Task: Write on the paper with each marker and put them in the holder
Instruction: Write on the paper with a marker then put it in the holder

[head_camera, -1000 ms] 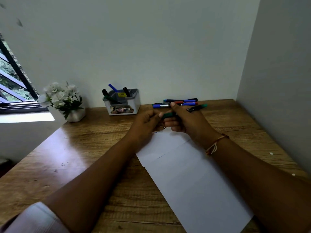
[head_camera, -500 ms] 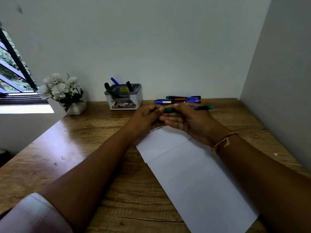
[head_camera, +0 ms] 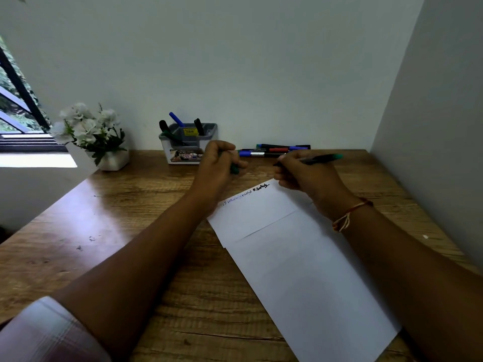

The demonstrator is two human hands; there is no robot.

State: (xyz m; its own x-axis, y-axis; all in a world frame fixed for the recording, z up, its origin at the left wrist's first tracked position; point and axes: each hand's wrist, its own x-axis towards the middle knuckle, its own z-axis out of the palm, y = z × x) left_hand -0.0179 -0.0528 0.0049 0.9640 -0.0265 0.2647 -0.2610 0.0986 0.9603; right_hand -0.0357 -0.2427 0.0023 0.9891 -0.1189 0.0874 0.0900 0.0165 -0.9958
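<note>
A white paper (head_camera: pixel 295 257) lies slanted on the wooden desk (head_camera: pixel 104 231), with several handwritten words along its far edge. My right hand (head_camera: pixel 305 176) grips a green-ended marker (head_camera: pixel 321 159) just beyond the paper's far corner, its tip end pointing left. My left hand (head_camera: pixel 218 163) is curled round the green cap (head_camera: pixel 234 169), to the left of the paper's top. Several markers (head_camera: pixel 274 150) lie in a row by the back wall. The grey holder (head_camera: pixel 206 131) stands behind my left hand with three markers in it.
A white pot of white flowers (head_camera: pixel 91 134) stands at the back left near the window. Walls close the desk at the back and on the right. Bare desk surface stretches to the left of the paper.
My hands, joined on the green marker before, have pulled apart: the cap stays in my left hand, the marker body in my right. The written words are now uncovered.
</note>
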